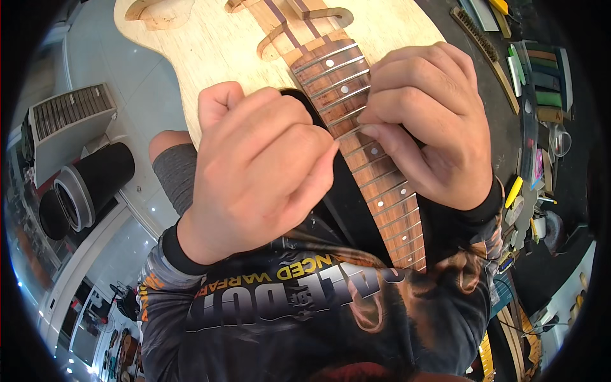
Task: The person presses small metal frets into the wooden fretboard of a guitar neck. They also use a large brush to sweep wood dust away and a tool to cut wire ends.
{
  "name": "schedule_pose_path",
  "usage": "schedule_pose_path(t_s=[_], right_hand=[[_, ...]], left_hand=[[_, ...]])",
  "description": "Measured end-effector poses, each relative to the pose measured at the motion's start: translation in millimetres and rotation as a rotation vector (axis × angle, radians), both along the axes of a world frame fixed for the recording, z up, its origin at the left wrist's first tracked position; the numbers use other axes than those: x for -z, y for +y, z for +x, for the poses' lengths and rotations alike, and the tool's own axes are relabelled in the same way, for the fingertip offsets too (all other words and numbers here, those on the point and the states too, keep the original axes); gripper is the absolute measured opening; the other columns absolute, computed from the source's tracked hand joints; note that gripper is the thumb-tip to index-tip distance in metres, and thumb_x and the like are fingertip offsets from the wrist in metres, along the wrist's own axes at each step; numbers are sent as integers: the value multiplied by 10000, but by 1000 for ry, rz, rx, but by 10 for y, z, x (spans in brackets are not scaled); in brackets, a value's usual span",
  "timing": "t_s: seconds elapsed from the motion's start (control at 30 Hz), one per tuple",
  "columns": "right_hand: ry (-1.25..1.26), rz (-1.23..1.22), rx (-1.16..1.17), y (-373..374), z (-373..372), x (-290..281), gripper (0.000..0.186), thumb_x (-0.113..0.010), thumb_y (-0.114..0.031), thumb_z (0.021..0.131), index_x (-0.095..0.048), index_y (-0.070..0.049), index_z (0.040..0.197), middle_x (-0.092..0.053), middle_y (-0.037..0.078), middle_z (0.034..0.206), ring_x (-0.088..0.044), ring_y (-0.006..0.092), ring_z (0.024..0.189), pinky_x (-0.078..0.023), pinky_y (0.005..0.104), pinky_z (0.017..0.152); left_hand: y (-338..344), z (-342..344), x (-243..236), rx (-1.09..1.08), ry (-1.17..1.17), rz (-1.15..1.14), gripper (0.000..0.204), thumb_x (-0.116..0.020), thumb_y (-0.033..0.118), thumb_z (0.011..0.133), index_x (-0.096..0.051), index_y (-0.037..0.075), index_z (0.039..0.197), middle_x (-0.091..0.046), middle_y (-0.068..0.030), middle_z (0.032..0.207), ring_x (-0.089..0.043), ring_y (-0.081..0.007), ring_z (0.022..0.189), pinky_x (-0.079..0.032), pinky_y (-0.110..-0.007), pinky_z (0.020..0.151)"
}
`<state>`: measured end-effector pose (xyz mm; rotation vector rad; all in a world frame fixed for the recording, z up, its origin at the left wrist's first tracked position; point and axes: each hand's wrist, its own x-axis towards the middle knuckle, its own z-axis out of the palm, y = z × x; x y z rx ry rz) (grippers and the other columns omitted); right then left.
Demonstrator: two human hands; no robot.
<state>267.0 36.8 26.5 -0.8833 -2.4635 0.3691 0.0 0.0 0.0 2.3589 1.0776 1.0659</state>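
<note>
An unfinished pale wooden electric guitar body (159, 48) lies before me, its neck running toward my torso. On the brown fretboard (399, 219) are round pale dot inlays; bright silver frets cross the end nearest the body, with thinner, darker lines lower down. My left hand (258, 172) is closed at the fretboard's left edge, its fingertips curled out of sight. Across from it, my right hand (429, 118) pinches thumb and forefinger together at the right edge. A thin silver line crosses the wood between both hands. Whatever either hand grips is too small or hidden to make out.
A dark bench (439, 19) at the right bears a wooden-handled brush (474, 35), a yellow-handled tool (513, 192) and a rack of coloured strips (548, 79). Past the body's left edge, a black cylinder (105, 175) and a grey slatted box (73, 118) stand over the tiled floor.
</note>
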Motion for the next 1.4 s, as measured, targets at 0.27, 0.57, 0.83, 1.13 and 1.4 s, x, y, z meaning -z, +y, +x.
schedule_pose_path(t_s=[0.27,0.57,0.83,1.13,1.4], right_hand=[[-24,38,31,-26,-45,12,265,-927,-84,802,-774,-98,1018,-749,53,1090,-758,323,1132,-496,491,1052],[-36,-49,-32,6,60,-44,295,-933,-56,788,-772,-94,1033,-749,69,1111,-748,338,1162,-505,475,1046],[22,-24,-9,17,-32,-1,291,-933,-55,784,-770,-92,1023,-749,74,1116,-764,359,1171,-514,493,1053],[9,24,-12,6,-62,63,295,-928,-62,794,-776,-83,1047,-759,75,1119,-782,368,1224,-526,510,1048],[-13,-47,-48,8,-80,-53,286,-903,-9,799,-777,-85,1044,-756,75,1118,-781,348,1199,-536,451,1046]], left_hand=[[-11,49,53,-24,-23,25,241,-938,-45,794,-787,64,946,-720,-43,854,-664,-236,741,-386,-420,791],[10,75,28,32,-26,-12,238,-921,-55,797,-778,73,936,-708,-35,843,-639,-237,728,-376,-423,799],[5,11,-2,-6,-1,-5,236,-924,-40,786,-776,80,924,-707,-29,846,-637,-230,729,-359,-421,798],[-5,0,29,-21,8,37,243,-924,-35,771,-771,84,918,-692,-20,831,-617,-236,711,-348,-432,795],[10,-52,-28,48,25,-23,252,-922,-44,764,-768,82,919,-678,-37,836,-616,-245,728,-352,-436,797]])
